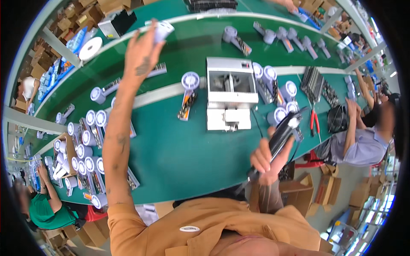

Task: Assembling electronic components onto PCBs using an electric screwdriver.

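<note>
My left arm stretches far across to the green conveyor belt. The fingers and thumb of my left hand (144,49) close around a pale lavender handheld fan (165,30), partly hidden by the fingers. Near the front of the green bench (188,158), my right hand (271,155) grips a black electric screwdriver (282,138), tilted, with a cord hanging from it. A silver boxy machine (230,83) stands in front of me. Just left of it lies another fan (188,91) with its round vented head and the inside of its handle exposed.
Several lavender fans (89,164) crowd the bench at left; more (282,91) lie right of the machine. Red-handled pliers (315,121) and stacked dark strips (312,84) are farther right. Co-workers sit at both sides. Cardboard boxes (299,194) stand below the bench edge.
</note>
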`<action>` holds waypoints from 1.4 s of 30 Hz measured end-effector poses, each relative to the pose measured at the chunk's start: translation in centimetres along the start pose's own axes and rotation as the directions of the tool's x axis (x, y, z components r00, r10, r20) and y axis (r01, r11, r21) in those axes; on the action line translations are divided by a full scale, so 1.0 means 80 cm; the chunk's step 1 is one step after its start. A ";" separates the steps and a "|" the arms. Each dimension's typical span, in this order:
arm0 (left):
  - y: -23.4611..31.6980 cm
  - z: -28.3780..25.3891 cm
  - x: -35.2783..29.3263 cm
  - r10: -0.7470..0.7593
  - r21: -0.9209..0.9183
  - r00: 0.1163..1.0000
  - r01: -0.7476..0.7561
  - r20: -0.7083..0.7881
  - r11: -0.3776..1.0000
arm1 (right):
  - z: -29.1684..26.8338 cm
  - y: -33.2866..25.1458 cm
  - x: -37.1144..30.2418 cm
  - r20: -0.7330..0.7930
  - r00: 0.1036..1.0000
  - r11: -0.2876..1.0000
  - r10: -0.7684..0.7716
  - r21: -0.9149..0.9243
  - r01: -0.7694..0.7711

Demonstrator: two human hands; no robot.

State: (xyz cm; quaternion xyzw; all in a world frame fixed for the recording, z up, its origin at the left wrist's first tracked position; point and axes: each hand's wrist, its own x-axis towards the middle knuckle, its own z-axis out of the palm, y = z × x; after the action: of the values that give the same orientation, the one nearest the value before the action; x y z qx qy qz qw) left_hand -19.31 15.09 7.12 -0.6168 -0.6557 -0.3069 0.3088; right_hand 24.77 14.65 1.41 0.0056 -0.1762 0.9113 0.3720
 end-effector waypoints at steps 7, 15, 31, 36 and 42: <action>0.148 -0.121 -0.106 -0.016 -0.197 0.997 0.031 0.078 0.980 | 0.080 0.018 0.099 0.327 0.848 0.613 -0.417 -0.588 0.528; 0.251 -0.093 -0.194 0.255 -0.253 0.911 -0.176 0.325 0.951 | 0.071 0.044 0.130 0.273 0.889 0.212 -0.369 -0.906 0.366; 0.276 -0.087 -0.221 0.210 -0.225 0.905 -0.132 0.371 0.965 | 0.044 0.062 0.087 0.155 0.939 0.432 -0.306 -0.857 0.282; 0.276 -0.085 -0.223 0.194 -0.248 0.914 -0.108 0.355 0.963 | 0.015 0.080 0.089 0.153 0.939 0.286 -0.309 -0.926 0.245; 0.275 -0.085 -0.225 0.201 -0.235 0.913 -0.120 0.356 0.964 | 0.026 0.041 0.097 0.178 0.925 0.525 -0.335 -0.780 0.340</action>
State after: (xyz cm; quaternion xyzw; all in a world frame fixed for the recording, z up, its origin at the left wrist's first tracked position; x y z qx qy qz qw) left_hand 3.67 -0.28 -2.26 -0.7451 -0.6138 -0.2232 0.1350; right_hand 16.65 17.04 3.45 -0.1247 -0.5617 0.6451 0.5028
